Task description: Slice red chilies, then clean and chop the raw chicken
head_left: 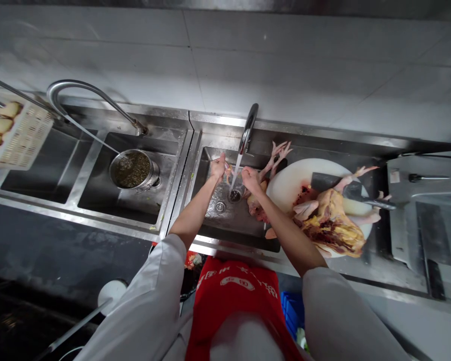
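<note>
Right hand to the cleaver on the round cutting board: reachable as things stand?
Likely yes: the cleaver handle sticks out past the cutting board. A chicken leg crosses the blade, though, and the right hand is closed near running water.

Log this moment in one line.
left hand: left of stream; right hand: right of stream; tap: running; sink: poultry; white board: opened carcass, cleaver

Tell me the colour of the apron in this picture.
The apron is red, with whitish markings on its front; it shows best in the head view.
</note>
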Demonstrator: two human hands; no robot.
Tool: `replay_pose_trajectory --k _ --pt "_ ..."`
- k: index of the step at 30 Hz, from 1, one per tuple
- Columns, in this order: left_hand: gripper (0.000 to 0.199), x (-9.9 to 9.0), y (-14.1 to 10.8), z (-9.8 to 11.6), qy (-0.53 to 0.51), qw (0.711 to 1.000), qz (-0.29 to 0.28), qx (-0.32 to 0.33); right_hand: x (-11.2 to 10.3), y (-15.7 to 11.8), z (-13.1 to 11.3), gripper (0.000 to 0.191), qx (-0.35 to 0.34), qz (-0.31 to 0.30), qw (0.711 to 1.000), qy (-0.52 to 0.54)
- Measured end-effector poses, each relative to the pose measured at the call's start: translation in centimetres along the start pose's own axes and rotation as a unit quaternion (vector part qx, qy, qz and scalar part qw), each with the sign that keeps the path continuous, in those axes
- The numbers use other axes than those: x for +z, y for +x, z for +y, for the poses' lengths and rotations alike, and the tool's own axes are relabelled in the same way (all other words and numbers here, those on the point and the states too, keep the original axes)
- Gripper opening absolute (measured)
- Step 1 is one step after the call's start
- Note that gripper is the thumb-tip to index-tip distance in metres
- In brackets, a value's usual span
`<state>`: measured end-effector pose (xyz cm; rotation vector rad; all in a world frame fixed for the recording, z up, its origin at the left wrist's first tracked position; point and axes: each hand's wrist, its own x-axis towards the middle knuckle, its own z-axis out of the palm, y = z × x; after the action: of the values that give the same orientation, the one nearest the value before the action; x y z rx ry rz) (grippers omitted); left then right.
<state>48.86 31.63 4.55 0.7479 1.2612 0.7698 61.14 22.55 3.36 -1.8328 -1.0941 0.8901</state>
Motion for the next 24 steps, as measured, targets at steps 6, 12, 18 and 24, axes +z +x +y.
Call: replay_pose_trajectory --k 6,12,18,24 --pt "0.063 0.2 -0.3 1.0 0.008 0.995 -0.096 0.025 0.3 1.5 -0.8 0.035 0.052 -0.062 0.972 0.219" --pt "0.056 0.7 -0.7 2.0 0.054 0.993 -0.076 0.068 1.8 1.5 -1.9 0.044 0.015 -0.054 0.994 0.096" --pt "0.047 1.5 -1.1 1.3 0.112 0.988 -0.066 0.079 2.5 1.5 -1.5 0.036 -0.041 -0.051 0.997 -0.032" --pt "0.052 1.1 0.5 1.4 0.138 0.980 0.097 0.109 2.7 0.1 -1.5 0.034 -0.069 -0.019 0.995 -0.072"
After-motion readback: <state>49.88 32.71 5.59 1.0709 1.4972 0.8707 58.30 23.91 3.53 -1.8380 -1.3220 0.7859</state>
